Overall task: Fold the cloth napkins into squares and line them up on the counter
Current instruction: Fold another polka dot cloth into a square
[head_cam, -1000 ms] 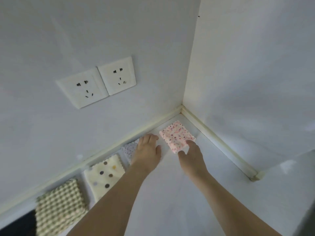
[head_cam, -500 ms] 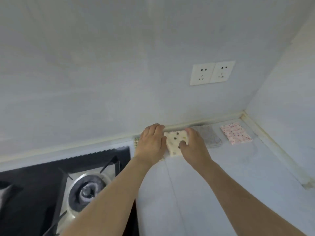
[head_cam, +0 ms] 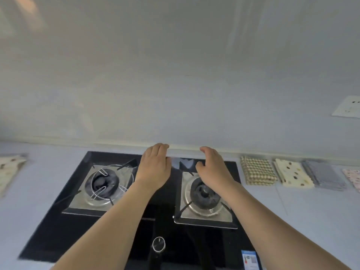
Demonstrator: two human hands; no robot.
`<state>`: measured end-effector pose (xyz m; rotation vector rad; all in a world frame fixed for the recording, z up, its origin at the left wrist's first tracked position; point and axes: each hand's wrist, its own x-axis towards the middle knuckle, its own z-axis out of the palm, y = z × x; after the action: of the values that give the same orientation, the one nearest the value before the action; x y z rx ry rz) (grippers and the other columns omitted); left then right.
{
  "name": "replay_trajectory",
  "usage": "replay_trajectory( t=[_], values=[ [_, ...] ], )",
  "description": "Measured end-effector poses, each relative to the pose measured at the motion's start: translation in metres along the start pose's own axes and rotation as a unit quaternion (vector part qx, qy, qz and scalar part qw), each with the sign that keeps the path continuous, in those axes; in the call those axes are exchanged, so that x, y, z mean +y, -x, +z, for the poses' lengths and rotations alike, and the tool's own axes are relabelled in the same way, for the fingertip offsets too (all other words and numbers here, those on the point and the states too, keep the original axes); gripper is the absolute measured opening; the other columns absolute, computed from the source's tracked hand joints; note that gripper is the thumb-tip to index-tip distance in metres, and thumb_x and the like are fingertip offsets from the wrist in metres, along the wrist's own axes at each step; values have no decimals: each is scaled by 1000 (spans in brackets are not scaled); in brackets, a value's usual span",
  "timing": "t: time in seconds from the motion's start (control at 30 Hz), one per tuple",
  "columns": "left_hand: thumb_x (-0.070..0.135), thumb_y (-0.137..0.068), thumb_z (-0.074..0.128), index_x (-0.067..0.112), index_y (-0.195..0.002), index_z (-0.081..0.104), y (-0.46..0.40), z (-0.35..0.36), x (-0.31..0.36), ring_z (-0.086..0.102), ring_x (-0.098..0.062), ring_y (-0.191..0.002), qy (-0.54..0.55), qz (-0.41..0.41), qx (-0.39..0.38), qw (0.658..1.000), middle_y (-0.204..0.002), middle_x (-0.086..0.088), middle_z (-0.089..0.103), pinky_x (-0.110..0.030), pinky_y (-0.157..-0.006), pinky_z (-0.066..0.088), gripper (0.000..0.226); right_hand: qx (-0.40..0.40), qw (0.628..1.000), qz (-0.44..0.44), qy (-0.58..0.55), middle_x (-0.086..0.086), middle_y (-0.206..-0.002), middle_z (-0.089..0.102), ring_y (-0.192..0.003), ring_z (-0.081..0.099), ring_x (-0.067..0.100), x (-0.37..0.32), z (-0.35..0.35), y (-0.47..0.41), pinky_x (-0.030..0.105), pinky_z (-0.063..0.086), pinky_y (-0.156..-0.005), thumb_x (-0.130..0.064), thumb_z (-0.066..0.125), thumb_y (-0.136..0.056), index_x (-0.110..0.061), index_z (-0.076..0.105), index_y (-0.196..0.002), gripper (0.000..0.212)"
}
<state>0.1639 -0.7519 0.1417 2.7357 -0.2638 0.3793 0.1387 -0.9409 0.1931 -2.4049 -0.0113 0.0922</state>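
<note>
Four folded napkins (head_cam: 258,170) run left-to-right along the wall; both hands (head_cam: 154,168) (head_cam: 213,168) hover empty, fingers relaxed.

Glossy black glass hob (head_cam: 58,240); steel burner trays (head_cam: 206,219)

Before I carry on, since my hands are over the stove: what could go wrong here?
The left hand and right hand hover empty over the burners; if hot, they could burn. The cloth at the left edge lies apart from the folded row; carrying it across could snag the grates.
</note>
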Motion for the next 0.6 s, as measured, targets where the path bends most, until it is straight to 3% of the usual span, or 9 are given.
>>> replay_trajectory(
  t=[0.17,0.43,0.5,0.6],
  values=[
    [24,-96,48,9,-133,48,34,-48,-95,45,-27,-125,5,-10,18,1000,-135,-7,52,-41,-108,37,40,-25,999,-35,12,-1,-150,37,-137,36,19,-87,83,-4,39,33,-114,-18,53,-95,-19,34,-144,52],
    [27,-98,43,17,-139,39,75,-134,-291,35,-22,-132,10,-92,8,996,-143,0,41,-35,-111,30,42,-81,995,-63,-8,-5,-146,38,-128,42,16,-241,224,-4,30,40,-102,-14,49,-95,-21,34,-144,52],
    [27,-99,42,19,-139,39,88,-154,-335,35,-22,-133,-3,-125,-6,992,-145,1,40,-35,-112,29,41,-102,993,-61,-8,-3,-147,38,-127,46,19,-272,254,-1,36,41,-106,-14,50,-95,-21,35,-144,52],
    [23,-98,43,17,-139,41,106,-183,-399,38,-24,-132,-7,-154,-21,988,-144,-1,44,-37,-110,32,41,-110,990,-86,4,-1,-148,40,-134,39,17,-310,295,-10,34,34,-110,-17,49,-94,-18,37,-144,51]
  ],
)
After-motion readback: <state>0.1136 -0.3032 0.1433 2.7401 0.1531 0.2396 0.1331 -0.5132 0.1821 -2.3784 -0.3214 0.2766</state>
